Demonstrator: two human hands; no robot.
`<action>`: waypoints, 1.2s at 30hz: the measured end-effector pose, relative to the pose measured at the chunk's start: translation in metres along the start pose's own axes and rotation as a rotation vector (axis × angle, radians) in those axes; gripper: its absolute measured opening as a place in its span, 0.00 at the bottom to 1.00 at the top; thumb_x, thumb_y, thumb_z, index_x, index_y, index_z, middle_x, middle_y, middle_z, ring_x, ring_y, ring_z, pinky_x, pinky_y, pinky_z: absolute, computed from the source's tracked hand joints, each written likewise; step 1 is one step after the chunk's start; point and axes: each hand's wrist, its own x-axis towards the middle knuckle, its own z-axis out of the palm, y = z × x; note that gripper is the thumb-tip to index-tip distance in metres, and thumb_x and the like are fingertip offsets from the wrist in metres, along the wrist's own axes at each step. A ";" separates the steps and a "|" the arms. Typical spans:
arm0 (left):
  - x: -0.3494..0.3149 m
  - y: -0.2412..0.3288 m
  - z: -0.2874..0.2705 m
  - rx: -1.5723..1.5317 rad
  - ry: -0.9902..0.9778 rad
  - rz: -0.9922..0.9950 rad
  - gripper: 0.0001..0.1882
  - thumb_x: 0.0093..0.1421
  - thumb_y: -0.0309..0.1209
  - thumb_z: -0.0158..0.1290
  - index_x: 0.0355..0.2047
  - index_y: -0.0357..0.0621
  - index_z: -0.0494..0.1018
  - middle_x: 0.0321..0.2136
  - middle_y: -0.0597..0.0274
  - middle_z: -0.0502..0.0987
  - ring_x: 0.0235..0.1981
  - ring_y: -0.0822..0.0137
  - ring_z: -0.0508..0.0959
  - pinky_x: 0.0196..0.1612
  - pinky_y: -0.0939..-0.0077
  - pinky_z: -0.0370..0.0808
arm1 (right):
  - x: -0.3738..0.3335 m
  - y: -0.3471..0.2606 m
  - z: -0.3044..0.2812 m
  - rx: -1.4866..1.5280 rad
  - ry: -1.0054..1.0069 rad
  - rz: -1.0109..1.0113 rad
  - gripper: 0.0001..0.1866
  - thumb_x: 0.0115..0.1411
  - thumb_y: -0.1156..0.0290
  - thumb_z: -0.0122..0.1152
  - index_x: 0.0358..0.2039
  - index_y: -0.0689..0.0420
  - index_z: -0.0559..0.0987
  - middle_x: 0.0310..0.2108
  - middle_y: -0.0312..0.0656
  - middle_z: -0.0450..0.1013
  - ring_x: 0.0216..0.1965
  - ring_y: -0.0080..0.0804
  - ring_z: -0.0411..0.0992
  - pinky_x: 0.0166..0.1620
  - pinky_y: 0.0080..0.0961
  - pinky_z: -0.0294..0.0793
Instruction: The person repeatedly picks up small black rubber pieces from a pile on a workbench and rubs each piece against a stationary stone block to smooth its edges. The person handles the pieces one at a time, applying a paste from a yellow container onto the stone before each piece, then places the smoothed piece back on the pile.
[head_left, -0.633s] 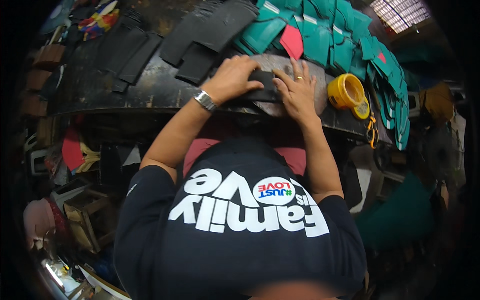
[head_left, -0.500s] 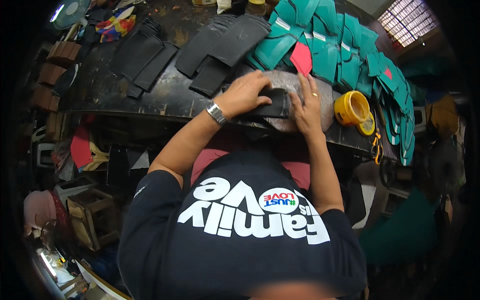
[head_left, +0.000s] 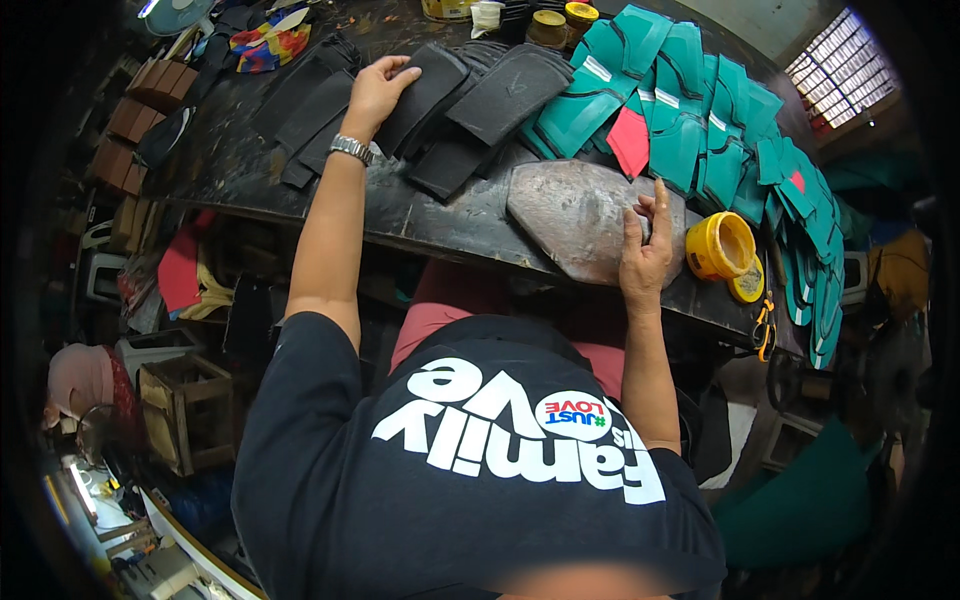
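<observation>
On the bench [head_left: 250, 160] before me, the stone slab [head_left: 575, 215] lies at the near edge, my right hand [head_left: 645, 250] on its right side. The open tin [head_left: 720, 245] stands just right of it. Overlapping sole pieces [head_left: 480, 110] lie behind and left, my left hand [head_left: 375, 90] on them. Shoe upper pieces [head_left: 690, 120] spread behind and right.

The left arm stretched far forward over the desk [head_left: 240, 160], wrist straight, and the left hand [head_left: 375, 90] lay palm down with its fingers [head_left: 398, 66] loosely spread and flat. The right arm stayed bent close to the body; the right hand [head_left: 645, 250] rested near the desk's front edge, index finger raised.
</observation>
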 end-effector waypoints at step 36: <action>-0.018 -0.073 -0.092 0.171 0.359 0.115 0.21 0.61 0.43 0.67 0.44 0.37 0.84 0.44 0.60 0.86 0.43 0.68 0.83 0.49 0.73 0.77 | 0.035 -0.039 -0.133 -0.707 -0.063 -0.218 0.15 0.68 0.67 0.63 0.52 0.60 0.82 0.49 0.47 0.76 0.54 0.41 0.71 0.60 0.35 0.68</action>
